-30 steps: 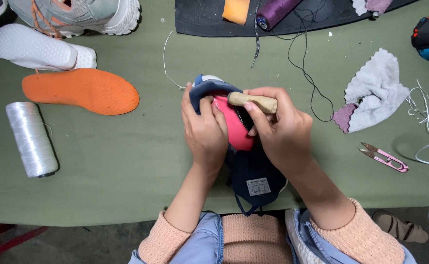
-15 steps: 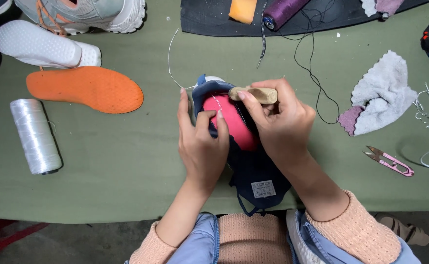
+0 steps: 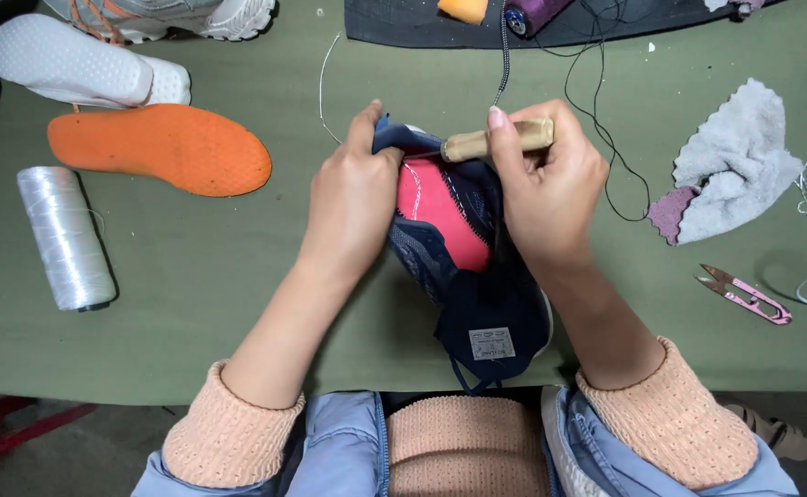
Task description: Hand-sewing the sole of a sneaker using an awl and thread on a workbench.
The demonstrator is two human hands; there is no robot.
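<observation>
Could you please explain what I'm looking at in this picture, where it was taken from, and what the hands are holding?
There is no machine here: the camera sits on a person's head and looks down at their two bare hands over a green table. The left hand steadies a dark blue shoe with a pink inside. The right hand grips a wooden-handled tool against the shoe. Around them lie an orange insole, a white thread spool, a grey cloth and pink snips.

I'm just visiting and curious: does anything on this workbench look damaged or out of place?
Nothing looks broken. The orange insole lies loose beside a white shoe sole, and loose threads trail across the green table. The navy shoe is held between both hands.
</observation>
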